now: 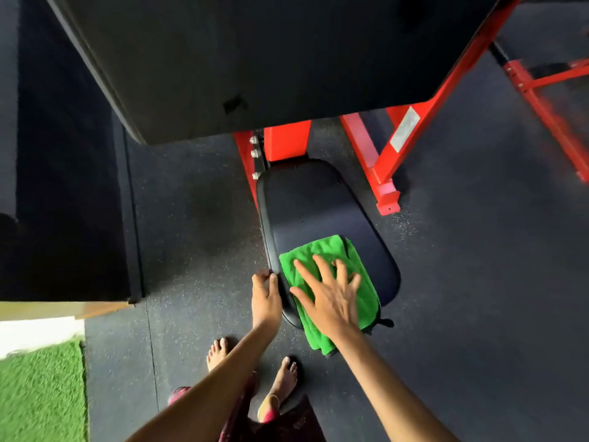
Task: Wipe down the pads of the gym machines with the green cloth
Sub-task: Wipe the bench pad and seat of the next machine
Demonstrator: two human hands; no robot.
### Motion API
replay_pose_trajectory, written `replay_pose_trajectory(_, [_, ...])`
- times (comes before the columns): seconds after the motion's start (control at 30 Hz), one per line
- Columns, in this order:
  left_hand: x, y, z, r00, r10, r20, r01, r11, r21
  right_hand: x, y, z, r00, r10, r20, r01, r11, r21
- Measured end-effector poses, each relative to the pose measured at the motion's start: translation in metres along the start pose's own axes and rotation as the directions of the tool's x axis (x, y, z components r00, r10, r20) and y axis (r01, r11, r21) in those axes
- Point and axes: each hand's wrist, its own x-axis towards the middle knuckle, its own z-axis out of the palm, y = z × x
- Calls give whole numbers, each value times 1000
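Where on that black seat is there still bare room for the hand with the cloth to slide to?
Bare room: the seat pad beyond the green cloth, toward the red frame, and a strip along its right edge. Crowded: the near left corner, where the right hand presses the cloth and the left hand grips the rim.

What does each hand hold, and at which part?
Left hand grips the seat pad at its left edge. Right hand holds nothing, pressing flat on the green cloth.

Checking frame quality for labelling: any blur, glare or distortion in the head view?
Head view: right hand on the green cloth slightly motion-blurred; red frame at far right smeared; wide-angle bending toward the edges; large black pad up top dim, little detail; bright overexposed strip at left edge.
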Motion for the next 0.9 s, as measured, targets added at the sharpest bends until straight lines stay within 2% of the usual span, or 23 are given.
replay_pose_trajectory(0.13, [-2,10,28,957,-244,-159,207,954,-216,14,4,12,999,-20,-31,20,1000,4])
replay_pose_trajectory(0.23, [1,11,38,897,-331,-292,269,935,-233,16,3,17,996,-41,-74,43,999,28])
replay_pose_trajectory(0.37, [0,11,45,889,-259,-378,197,961,-195,12,32,12,983,-135,-126,133,991,-26])
replay_pose_trajectory(0.53, [8,5,46,860,-245,-447,170,965,-201,61,33,4,995,82,-56,-78,995,61])
replay_pose_trajectory(0.57, [8,3,47,865,-242,-440,166,964,-206,67,23,3,997,61,-40,-59,997,52])
replay_pose_trajectory(0.63, [8,-1,47,875,-226,-429,150,967,-204,67,2,1,993,-99,-70,99,995,7])
replay_pose_trajectory(0.7, [7,-2,47,882,-168,-440,101,980,-172,53,-1,5,956,-275,-103,274,961,-25])
replay_pose_trajectory(0.77, [2,-1,47,895,-3,-446,6,1000,6,37,16,9,917,-383,-114,383,924,-23])
replay_pose_trajectory(0.83, [-4,-1,49,898,205,-390,-106,960,261,31,45,11,900,-415,-131,412,910,-53])
replay_pose_trajectory(0.9, [-5,-2,50,890,329,-314,-173,884,435,38,65,9,937,-325,-129,320,945,-60])
